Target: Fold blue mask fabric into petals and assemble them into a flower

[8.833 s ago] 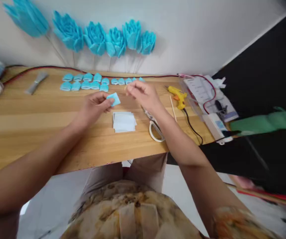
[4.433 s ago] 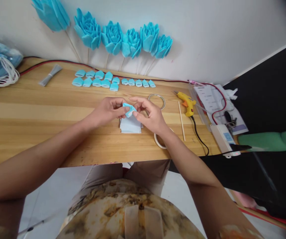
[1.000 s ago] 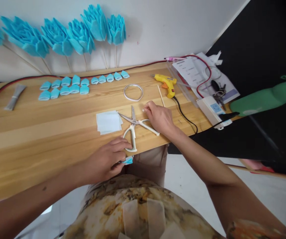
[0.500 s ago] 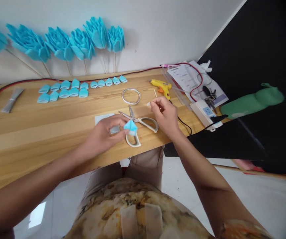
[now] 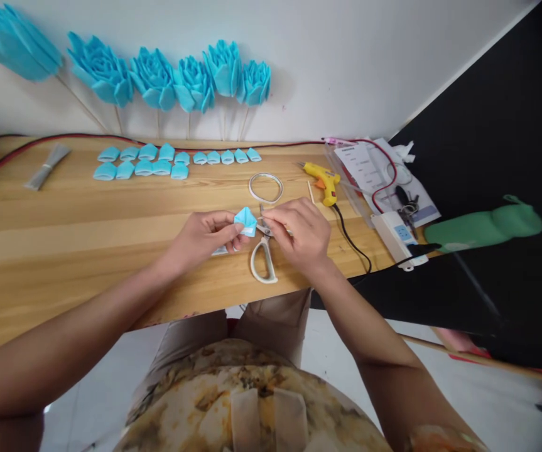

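My left hand pinches a small folded blue petal between thumb and fingers. A white strip shows along the petal's lower edge. Close by on the right, my right hand has its thumb and fingertips closed, with a tiny pale sliver at their tips, too small to name. Beneath both hands lie scissors with pale handles, partly covered by the right hand. A thin roll of tape rests flat on the table just beyond. Something pale and flat lies half hidden under my left hand.
Rows of folded blue petals lie at the back, below blue flowers on sticks against the wall. A bundle of grey strips is at left. To the right are a yellow glue gun, a power strip and a green bottle.
My right hand has come in beside the petal, and the left hand has raised the petal slightly. The camera view has shifted left.
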`<action>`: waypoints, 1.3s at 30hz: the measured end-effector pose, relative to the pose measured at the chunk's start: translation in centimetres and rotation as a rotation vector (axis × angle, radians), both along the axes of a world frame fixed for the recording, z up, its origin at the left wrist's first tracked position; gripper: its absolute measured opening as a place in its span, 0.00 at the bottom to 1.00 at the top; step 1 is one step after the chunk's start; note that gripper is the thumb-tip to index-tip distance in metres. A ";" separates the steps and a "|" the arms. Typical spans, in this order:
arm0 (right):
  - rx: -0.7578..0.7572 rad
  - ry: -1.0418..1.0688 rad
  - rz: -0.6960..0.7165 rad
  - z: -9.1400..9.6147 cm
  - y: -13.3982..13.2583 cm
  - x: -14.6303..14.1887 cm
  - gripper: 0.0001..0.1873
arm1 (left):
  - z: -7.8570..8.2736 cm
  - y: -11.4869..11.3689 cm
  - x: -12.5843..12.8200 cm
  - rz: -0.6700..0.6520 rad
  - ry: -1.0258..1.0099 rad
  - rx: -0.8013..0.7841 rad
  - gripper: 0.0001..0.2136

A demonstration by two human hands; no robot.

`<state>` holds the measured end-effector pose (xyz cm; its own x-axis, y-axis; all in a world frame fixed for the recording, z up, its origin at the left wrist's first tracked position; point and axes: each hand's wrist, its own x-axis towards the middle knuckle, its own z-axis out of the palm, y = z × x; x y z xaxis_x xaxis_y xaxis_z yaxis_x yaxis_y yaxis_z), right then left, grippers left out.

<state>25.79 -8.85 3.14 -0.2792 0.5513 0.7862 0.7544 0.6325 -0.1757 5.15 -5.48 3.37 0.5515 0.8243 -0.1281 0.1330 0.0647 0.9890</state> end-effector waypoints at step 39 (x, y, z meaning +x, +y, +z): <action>0.058 -0.173 0.022 -0.8 0.6 0.1 0.07 | -0.4 -0.3 0.2 0.042 -0.070 -0.063 0.12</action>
<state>25.87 -8.28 2.37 -0.4248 0.4988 0.7555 0.7562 0.6543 -0.0069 5.32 -5.83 3.01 0.5257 0.8386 -0.1426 0.0599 0.1307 0.9896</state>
